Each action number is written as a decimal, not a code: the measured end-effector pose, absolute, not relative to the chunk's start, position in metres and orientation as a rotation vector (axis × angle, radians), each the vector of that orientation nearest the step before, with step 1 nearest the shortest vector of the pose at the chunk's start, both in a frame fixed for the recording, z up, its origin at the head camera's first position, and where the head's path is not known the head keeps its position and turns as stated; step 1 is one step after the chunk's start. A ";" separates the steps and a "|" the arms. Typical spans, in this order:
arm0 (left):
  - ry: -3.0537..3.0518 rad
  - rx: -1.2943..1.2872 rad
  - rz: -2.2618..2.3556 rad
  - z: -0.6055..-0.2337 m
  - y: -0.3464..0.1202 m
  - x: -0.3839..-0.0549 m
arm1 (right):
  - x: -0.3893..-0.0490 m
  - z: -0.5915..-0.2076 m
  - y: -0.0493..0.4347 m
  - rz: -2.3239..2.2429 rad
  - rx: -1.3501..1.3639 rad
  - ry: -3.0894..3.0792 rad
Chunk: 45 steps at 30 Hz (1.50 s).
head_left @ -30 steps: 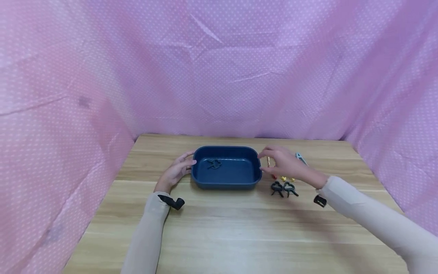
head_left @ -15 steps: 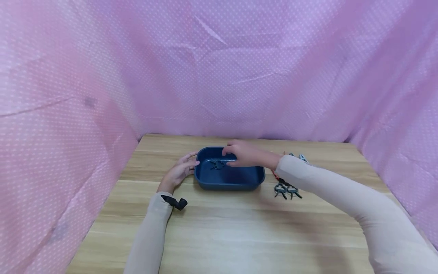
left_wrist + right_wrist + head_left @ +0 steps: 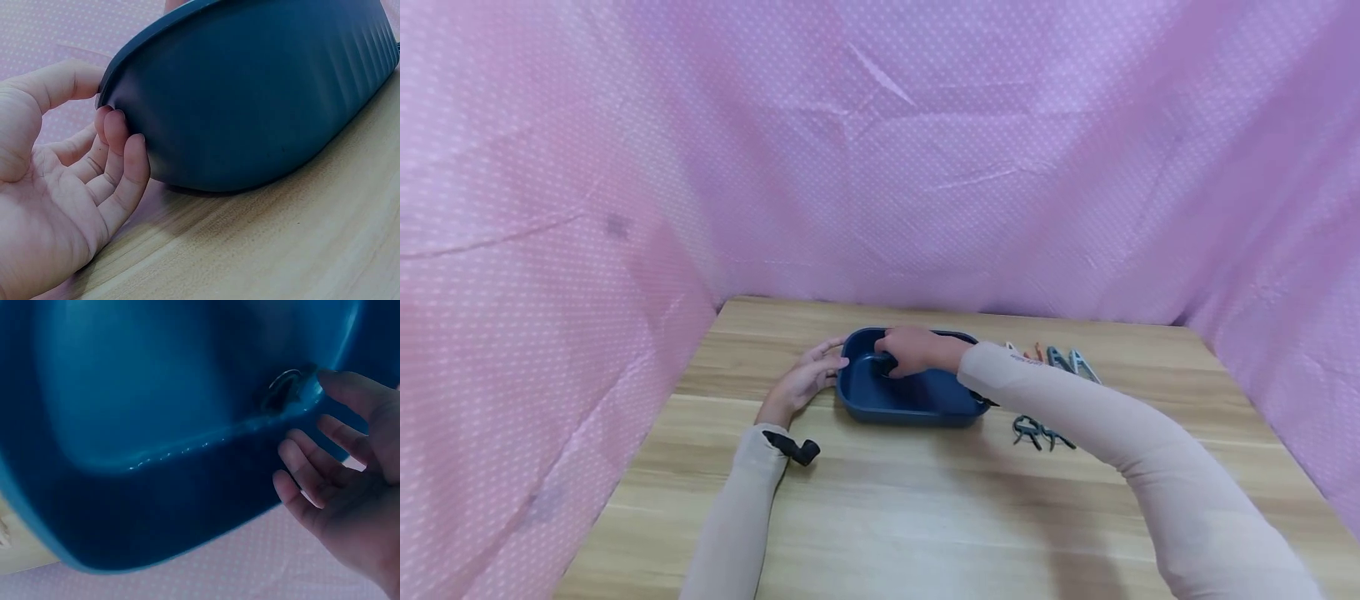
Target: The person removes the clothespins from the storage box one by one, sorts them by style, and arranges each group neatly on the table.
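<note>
The dark blue basin [image 3: 917, 416] stands on the wooden table. My left hand [image 3: 808, 379] holds its left end, thumb at the rim and fingertips against the outer wall in the left wrist view. My right hand [image 3: 912, 350] is inside the basin, towards its left end. In the right wrist view a dark clip [image 3: 286, 392] lies on the basin floor beside my right thumb [image 3: 356, 394]. The right fingers are loosely bent and apart from the clip. From the head view, the right hand covers part of that clip.
Right of the basin lie two dark clips, one [image 3: 1027, 432] partly beside the other under the right forearm. Behind the forearm are a dark blue-grey clip [image 3: 1058, 358], a pale blue clip [image 3: 1084, 365] and an orange piece [image 3: 1039, 351]. Pink dotted cloth [image 3: 880, 208] surrounds the table.
My right hand has moved left from the basin's right rim, down into the basin to the clip. The left hand keeps its hold. The whole head view has shifted slightly.
</note>
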<state>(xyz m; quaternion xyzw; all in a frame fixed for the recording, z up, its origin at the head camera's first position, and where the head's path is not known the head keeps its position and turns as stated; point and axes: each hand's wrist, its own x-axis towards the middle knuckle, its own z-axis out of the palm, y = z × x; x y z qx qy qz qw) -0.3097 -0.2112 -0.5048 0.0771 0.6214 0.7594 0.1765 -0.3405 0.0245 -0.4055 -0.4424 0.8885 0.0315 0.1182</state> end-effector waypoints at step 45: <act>1.740 0.242 2.173 -0.510 -0.212 -0.314 | -0.339 -0.432 0.037 0.231 -1.132 2.676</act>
